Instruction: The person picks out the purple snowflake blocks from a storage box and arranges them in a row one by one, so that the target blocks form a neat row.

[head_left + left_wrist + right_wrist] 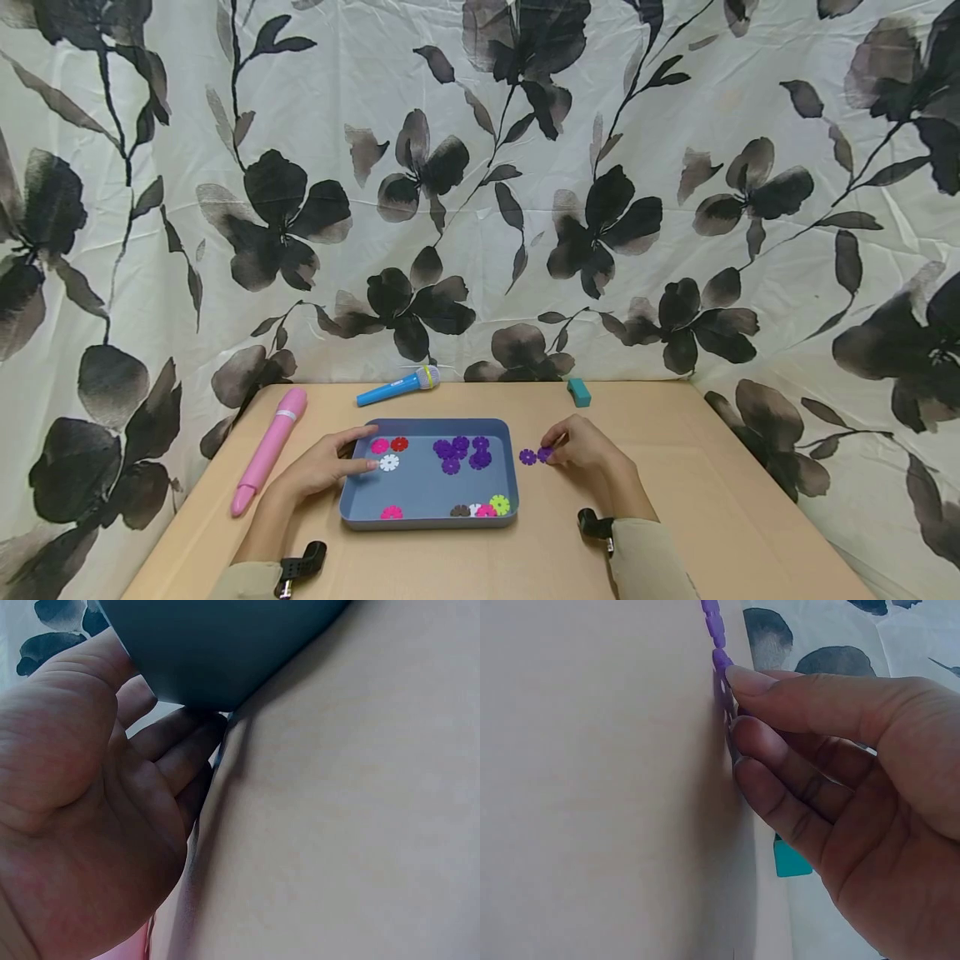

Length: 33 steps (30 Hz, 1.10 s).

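Observation:
My left hand grips the left side of a blue-grey tray, the thumb over the rim. In the left wrist view the other fingers lie against the outside of the tray wall. Inside the tray is a cluster of purple flower-shaped discs. To the right of the tray, my right hand pinches a purple flower-shaped disc between thumb and fingers, low at the tabletop. Another purple disc lies right beside it, between hand and tray.
Pink, red and white discs sit at the tray's upper left, more colours along its front. A pink microphone-like stick lies left, a blue toy microphone behind the tray, a teal block at the table's back edge.

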### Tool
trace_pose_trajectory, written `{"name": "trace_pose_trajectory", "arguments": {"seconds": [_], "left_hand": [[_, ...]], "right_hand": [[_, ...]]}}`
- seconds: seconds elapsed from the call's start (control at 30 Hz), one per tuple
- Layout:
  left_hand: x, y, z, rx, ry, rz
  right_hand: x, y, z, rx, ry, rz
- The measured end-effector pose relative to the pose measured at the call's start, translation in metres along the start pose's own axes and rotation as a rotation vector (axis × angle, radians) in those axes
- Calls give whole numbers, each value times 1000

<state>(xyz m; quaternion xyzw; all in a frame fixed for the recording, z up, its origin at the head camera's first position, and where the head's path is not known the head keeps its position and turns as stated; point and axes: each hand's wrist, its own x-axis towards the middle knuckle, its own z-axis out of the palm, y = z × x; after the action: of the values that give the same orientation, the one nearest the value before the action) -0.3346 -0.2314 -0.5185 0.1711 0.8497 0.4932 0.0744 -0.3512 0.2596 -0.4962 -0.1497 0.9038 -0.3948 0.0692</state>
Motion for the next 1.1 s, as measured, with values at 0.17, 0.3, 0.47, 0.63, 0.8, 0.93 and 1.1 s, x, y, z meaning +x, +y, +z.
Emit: {"name": "trace_pose_trajectory", "arguments": {"seconds": [0.17, 0.3, 0.47, 0.63, 0.8, 0.93, 1.1], "left_hand": [[0, 0, 0, -15, 1, -4], [0, 0, 0, -16, 1, -5], [0, 1, 0, -21, -2, -3], [-1, 1, 1, -16, -1, -6], [-1, 1, 1, -15, 0, -7], [-2, 2, 1, -18, 0, -5], [-1, 2, 0, -15, 0, -2]], "right_hand": [[0, -1, 1, -7, 0, 25], [0, -3, 1, -21, 14, 15], [0, -9, 0, -35, 76, 17], [0, -19, -4, -14, 114, -70], [0, -36, -6, 33, 120, -183], [1, -51, -3, 59, 113, -239], [5, -64, 7, 62, 77, -274]]}}
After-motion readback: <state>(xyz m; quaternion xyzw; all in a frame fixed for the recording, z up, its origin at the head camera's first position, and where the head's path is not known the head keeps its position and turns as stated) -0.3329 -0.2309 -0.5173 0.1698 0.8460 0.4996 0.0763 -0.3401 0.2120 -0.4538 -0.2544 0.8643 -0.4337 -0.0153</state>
